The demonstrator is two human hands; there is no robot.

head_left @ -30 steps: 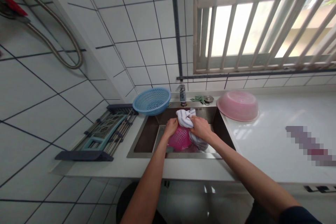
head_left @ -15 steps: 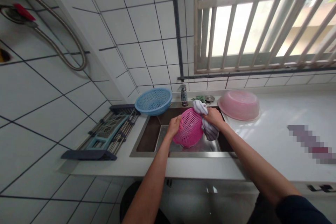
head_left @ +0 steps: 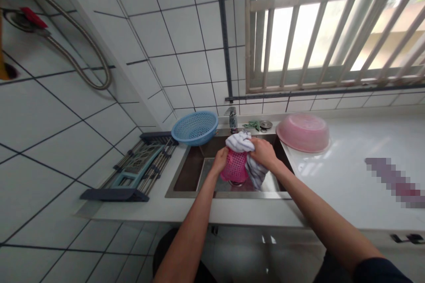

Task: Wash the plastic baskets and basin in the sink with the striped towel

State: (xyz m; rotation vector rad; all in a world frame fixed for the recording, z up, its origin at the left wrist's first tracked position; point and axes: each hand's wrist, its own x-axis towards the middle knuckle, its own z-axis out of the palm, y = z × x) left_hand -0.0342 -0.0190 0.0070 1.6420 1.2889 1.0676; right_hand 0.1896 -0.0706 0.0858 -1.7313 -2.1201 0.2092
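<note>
A bright pink perforated plastic colander (head_left: 235,169) is held tilted over the sink (head_left: 186,176). My left hand (head_left: 219,160) grips its left rim, the fingers wrapped over the edge. In my right hand (head_left: 263,152) is a bunched white-and-grey cloth (head_left: 239,142), pressed against the colander's upper right side. One part of the cloth covers the top of the rim, and a loose end hangs down on the right. The fingertips of my right hand are partly hidden by the cloth.
A blue basket (head_left: 195,128) rests at the sink's back left corner, beside the faucet (head_left: 232,119). An upturned pink basin (head_left: 303,132) sits on the right counter. A folding rack (head_left: 136,170) lies left. A green scrubber (head_left: 252,125) and metal strainer (head_left: 265,124) are behind the sink.
My right hand has moved left with the cloth, which now covers the colander's upper rim. The colander has turned, showing less of its width. My left hand keeps its hold.
</note>
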